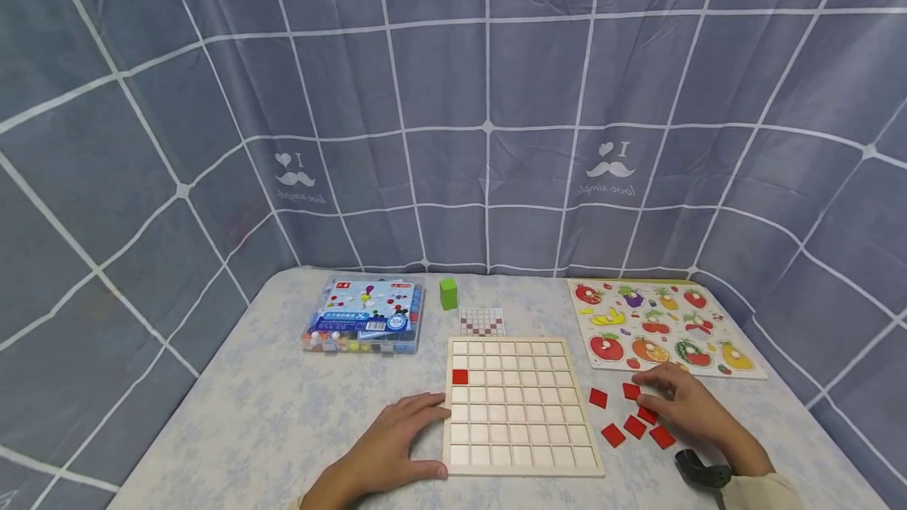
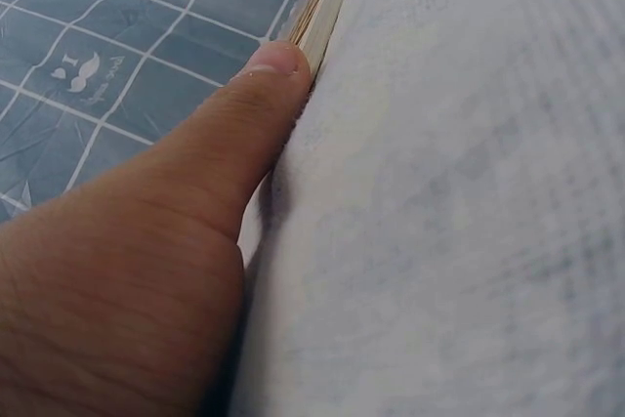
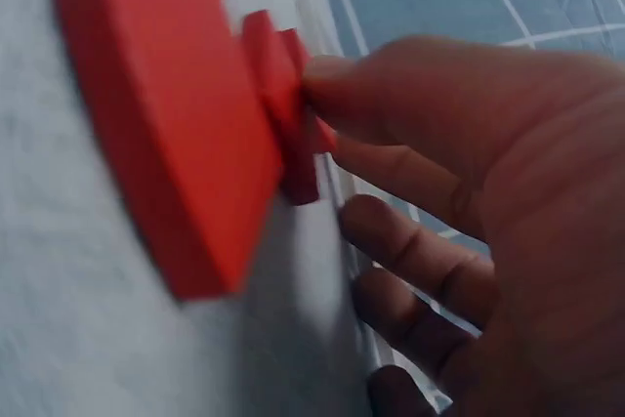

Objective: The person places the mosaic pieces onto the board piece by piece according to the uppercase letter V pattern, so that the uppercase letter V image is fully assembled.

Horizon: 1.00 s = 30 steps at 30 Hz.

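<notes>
One red tile [image 3: 174,119] lies flat, thick-edged, apparently smooth though blurred.

head: even light, curtain [image 1: 538,77] lines bowed at 9 and 3 o'clock | left wrist: tabletop [image 2: 469,192] blurred at 3 o'clock | right wrist: dim, nearest red tile [image 3: 171,124] soft-focused at 10 o'clock

The grid board [image 1: 520,413] looks like pale, smooth wood with a matt finish. The red tiles [image 1: 612,436] are smooth and rather matt; whether they are painted wood or plastic, I cannot tell. The tabletop [image 1: 234,415] has a cloth-like surface with a fine woven texture. The case [image 1: 420,313] seems of clear, glossy plastic, and the small pattern card [image 1: 482,321] of paper. The curtain [image 1: 439,77] is creased, smooth cloth.
</notes>
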Motion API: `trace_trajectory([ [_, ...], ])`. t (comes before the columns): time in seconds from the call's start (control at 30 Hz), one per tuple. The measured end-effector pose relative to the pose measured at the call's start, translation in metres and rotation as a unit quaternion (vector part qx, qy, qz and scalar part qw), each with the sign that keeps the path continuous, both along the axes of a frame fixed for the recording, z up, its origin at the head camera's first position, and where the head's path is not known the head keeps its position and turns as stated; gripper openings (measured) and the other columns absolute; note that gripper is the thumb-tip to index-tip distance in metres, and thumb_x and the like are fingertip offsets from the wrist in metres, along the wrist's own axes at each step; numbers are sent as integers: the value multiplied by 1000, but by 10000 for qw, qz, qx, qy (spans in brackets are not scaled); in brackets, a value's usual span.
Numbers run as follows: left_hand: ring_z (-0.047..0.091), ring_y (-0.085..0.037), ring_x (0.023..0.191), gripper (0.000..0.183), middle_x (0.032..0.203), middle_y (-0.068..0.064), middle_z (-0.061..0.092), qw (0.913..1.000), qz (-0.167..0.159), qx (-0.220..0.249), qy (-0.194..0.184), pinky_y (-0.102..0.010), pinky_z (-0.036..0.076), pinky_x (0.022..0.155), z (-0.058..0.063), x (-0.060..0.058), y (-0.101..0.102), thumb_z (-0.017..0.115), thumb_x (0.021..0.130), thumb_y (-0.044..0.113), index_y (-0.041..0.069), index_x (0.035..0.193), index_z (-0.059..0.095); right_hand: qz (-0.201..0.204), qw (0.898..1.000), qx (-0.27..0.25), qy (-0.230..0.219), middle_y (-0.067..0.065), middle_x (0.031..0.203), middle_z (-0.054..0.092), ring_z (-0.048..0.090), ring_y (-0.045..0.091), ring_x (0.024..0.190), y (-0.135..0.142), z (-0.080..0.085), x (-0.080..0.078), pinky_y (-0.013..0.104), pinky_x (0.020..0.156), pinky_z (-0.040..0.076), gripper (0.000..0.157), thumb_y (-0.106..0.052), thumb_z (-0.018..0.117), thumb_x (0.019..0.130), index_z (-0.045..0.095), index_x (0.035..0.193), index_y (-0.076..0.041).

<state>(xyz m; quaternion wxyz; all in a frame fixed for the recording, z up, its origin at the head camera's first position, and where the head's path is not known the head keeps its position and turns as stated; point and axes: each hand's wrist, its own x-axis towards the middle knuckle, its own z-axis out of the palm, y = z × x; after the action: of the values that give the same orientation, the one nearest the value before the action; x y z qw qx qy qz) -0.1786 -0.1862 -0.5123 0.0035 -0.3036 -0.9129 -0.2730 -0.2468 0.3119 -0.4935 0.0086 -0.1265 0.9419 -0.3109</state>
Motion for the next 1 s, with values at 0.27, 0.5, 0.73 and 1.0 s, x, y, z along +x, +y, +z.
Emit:
trace_trajectory([
  [0.27,42,-23,139,74,153,5,45,9999,-5,-50,137,-59,38,103,4,-3,-1,64,85,71,27,144,55,-231,9977,278,574,2,102,63,55,21,90,-7,-4,-5,45,79,50,18,-17,82,84,76,100,-12],
  [0.5,42,-23,139,73,153,4,45,9999,-17,-11,120,-59,38,103,5,-3,-2,65,85,70,27,143,55,-315,9983,330,370,5,104,64,57,25,93,-10,-3,-5,51,82,50,21,-21,83,84,75,101,-10],
  [0.73,42,-24,139,74,153,4,45,9999,23,-28,-141,-60,37,104,3,1,2,63,85,72,28,144,55,-400,9976,497,251,6,104,63,55,26,93,-12,-2,-1,49,82,49,29,-28,86,81,74,100,-11],
  [1.0,42,-24,139,73,153,3,45,10000,39,0,-83,-60,36,104,5,3,1,64,86,71,27,143,56,-549,9978,344,120,7,103,63,54,25,92,-16,-2,-2,47,82,48,21,-18,84,82,74,98,-8],
])
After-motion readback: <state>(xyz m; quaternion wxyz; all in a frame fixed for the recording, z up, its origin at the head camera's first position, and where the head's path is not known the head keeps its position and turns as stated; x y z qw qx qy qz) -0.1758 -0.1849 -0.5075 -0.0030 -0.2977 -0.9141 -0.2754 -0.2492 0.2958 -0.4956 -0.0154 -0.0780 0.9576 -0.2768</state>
